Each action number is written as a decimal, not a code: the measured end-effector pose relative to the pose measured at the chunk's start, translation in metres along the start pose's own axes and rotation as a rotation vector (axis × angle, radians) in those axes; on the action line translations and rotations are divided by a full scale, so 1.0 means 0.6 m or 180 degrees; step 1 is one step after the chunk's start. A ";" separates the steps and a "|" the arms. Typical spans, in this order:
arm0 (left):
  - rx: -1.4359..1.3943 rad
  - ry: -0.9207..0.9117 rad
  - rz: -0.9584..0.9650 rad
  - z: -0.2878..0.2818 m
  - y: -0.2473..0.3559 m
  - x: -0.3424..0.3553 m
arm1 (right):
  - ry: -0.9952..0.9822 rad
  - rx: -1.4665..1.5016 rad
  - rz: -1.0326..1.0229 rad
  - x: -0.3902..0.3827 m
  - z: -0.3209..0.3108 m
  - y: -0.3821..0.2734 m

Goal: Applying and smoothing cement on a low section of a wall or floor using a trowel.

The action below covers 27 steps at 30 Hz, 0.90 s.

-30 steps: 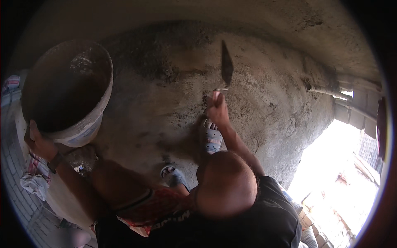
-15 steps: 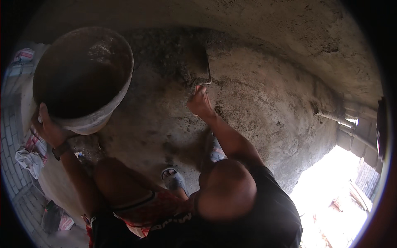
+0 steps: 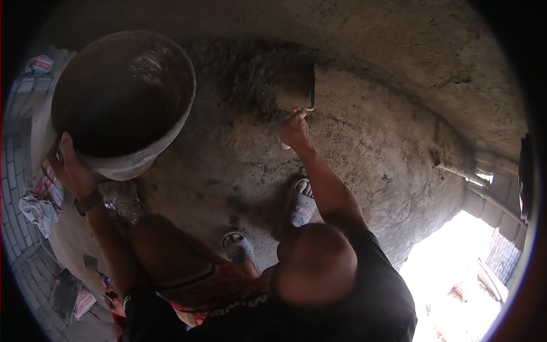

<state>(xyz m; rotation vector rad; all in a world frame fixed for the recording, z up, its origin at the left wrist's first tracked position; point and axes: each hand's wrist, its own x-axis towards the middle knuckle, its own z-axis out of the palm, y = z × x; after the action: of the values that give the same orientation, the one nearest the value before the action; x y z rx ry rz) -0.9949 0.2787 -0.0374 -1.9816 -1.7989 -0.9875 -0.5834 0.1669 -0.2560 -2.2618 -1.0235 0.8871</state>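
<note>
My left hand point(image 3: 74, 174) grips the near left rim of a large, deep bucket point(image 3: 128, 169), its thumb over the edge. The bucket is tilted with its mouth facing me, and its inside is dark. My right hand point(image 3: 296, 131) is closed round the handle of a plastering trowel point(image 3: 294, 85). The trowel's flat blade lies against the rough grey surface, beside a patch of dark, wet-looking mortar point(image 3: 236, 71). My fingers hide most of the handle.
My sandalled feet point(image 3: 303, 208) stand on the cement surface below. A pipe point(image 3: 453, 169) juts out at the right, near a bright opening. Crumpled sacks point(image 3: 43, 211) and brickwork point(image 3: 17, 211) lie at the left. Another person's hand point(image 3: 115, 302) shows at the lower left.
My right hand and the trowel have moved to the right and slightly up. The bucket has shifted a little right and up with my left hand. Another person's hand has appeared at lower left.
</note>
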 end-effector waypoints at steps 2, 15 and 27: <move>0.0106 -0.0014 0.0332 -0.006 -0.007 0.005 | -0.0755 0.0334 0.0178 -0.029 0.006 -0.031; 0.0047 0.0094 0.0050 -0.002 -0.036 0.001 | -0.0070 -0.1993 -0.1259 0.096 -0.215 0.030; -0.0244 0.0192 -0.0681 -0.028 -0.037 -0.009 | -0.0537 -0.3460 -0.1279 0.291 -0.142 -0.103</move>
<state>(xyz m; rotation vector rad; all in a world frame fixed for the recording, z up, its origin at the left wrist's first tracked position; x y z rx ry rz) -1.0209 0.2680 -0.0342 -1.8080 -1.9986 -1.1835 -0.4614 0.3265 -0.2203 -2.5879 -2.3539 0.3486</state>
